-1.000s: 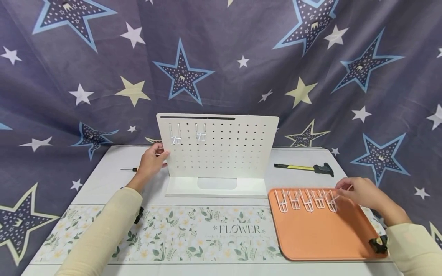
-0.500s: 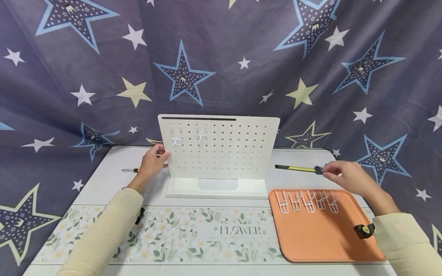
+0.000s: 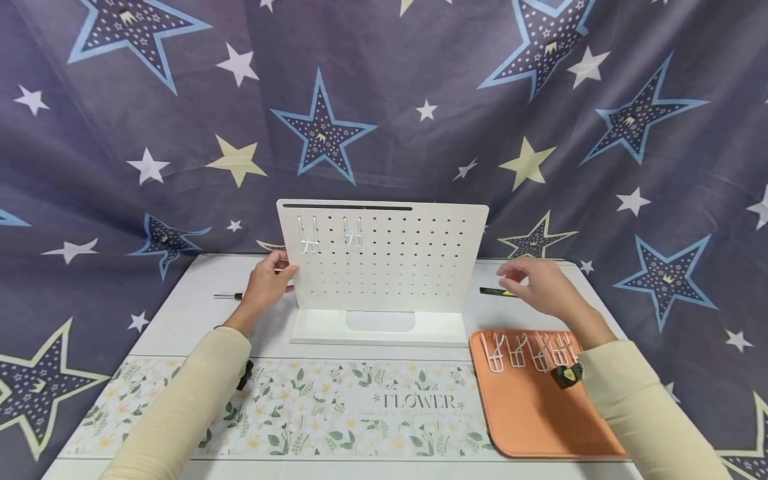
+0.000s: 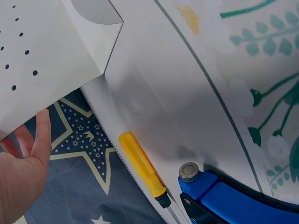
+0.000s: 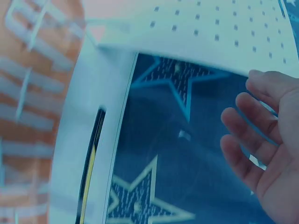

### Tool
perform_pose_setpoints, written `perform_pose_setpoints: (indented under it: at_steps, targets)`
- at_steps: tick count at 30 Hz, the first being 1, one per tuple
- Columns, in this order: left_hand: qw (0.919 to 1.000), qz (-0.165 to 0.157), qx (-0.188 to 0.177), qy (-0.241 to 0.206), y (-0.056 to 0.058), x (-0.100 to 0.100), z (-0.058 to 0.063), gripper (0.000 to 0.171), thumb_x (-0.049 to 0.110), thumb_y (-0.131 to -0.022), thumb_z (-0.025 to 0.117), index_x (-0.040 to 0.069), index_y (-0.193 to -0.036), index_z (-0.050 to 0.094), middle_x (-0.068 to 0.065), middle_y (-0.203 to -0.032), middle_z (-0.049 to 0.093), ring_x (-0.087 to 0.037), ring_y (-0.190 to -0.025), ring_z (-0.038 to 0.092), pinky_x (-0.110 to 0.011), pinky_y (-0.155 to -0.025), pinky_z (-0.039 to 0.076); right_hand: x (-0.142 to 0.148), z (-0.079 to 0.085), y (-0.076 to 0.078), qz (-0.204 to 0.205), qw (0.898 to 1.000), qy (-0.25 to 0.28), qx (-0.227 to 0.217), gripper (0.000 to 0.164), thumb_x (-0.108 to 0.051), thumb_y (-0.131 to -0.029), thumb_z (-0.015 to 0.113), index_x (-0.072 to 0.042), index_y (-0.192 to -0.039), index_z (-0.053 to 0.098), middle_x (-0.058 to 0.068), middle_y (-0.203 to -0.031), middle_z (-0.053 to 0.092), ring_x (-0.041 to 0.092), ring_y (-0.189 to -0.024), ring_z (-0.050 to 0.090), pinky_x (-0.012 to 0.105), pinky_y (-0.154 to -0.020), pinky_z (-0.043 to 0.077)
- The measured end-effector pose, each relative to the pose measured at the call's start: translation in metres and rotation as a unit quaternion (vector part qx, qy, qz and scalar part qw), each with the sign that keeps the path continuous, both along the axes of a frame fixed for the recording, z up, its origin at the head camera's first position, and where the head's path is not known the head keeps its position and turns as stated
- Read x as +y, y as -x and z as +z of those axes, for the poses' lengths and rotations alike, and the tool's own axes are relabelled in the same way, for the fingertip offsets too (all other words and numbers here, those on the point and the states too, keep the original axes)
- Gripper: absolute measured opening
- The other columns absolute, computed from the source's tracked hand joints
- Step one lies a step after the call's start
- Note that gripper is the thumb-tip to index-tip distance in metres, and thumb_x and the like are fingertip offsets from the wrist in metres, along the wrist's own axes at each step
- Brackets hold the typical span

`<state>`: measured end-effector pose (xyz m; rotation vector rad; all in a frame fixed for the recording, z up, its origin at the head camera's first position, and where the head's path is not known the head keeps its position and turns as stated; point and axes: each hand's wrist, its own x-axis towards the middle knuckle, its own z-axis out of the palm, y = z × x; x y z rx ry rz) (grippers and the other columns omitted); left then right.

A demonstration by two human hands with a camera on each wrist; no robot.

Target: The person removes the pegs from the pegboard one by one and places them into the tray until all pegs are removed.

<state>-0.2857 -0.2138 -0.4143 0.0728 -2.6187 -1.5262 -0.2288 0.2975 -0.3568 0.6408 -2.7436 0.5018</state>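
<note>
A white pegboard (image 3: pixel 390 267) stands upright on its base. My left hand (image 3: pixel 267 283) holds its left edge, thumb on the front and fingers reaching behind, as the left wrist view shows. Two white wire hooks (image 3: pixel 309 245) hang side by side in the board's upper left. To the right of the board, my right hand (image 3: pixel 540 283) is raised with bent fingers (image 5: pixel 247 135) above a slim black and yellow tool (image 5: pixel 88 172). I cannot tell whether it holds anything. Several more white wire hooks (image 3: pixel 495 363) lie along the back of an orange tray (image 3: pixel 534 420).
Beside the left hand lies a screwdriver (image 4: pixel 142 161) with a yellow handle. A blue curved object (image 4: pixel 210 191) with a grey knob shows in the left wrist view. A floral mat (image 3: pixel 288 413) covers the front of the table; a starry cloth (image 3: pixel 408 153) hangs behind.
My right hand has left the tray's back right corner and moved left, over the black and yellow tool, toward the board. The left hand has kept its hold on the board.
</note>
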Motion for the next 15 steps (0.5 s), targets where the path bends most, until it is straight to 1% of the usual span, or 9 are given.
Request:
perform_pose_setpoints:
  at_steps: [4, 8, 15]
  targets:
    - [1.0000, 0.000, 0.000, 0.002, -0.001, 0.000, 0.001, 0.026, 0.017, -0.106, 0.054, 0.002, -0.127, 0.054, -0.019, -0.124, 0.056, -0.030, -0.113, 0.060, -0.041, -0.092, 0.066, -0.026, 0.002, 0.010, 0.008, 1.000, 0.018, 0.018, 0.012, -0.014, -0.094, 0.072, -0.009, -0.105, 0.074, 0.002, -0.083, 0.074, 0.021, -0.080, 0.070, 0.043, -0.071, 0.059]
    - [1.0000, 0.001, 0.003, 0.005, -0.002, -0.001, 0.000, 0.026, 0.017, -0.106, 0.054, 0.002, -0.127, 0.054, -0.019, -0.123, 0.056, -0.030, -0.112, 0.060, -0.038, -0.089, 0.067, -0.051, 0.006, 0.018, 0.015, 0.998, 0.050, 0.038, 0.012, -0.012, -0.093, 0.073, -0.009, -0.104, 0.075, 0.003, -0.083, 0.072, 0.021, -0.081, 0.070, 0.041, -0.071, 0.058]
    - [1.0000, 0.000, 0.002, 0.002, 0.000, 0.000, -0.001, 0.025, 0.016, -0.106, 0.054, 0.002, -0.126, 0.054, -0.019, -0.123, 0.056, -0.031, -0.112, 0.060, -0.042, -0.091, 0.067, -0.091, 0.013, 0.025, 0.034, 0.993, 0.093, 0.071, 0.015, -0.011, -0.091, 0.075, -0.007, -0.106, 0.075, 0.007, -0.087, 0.073, 0.023, -0.081, 0.071, 0.041, -0.072, 0.063]
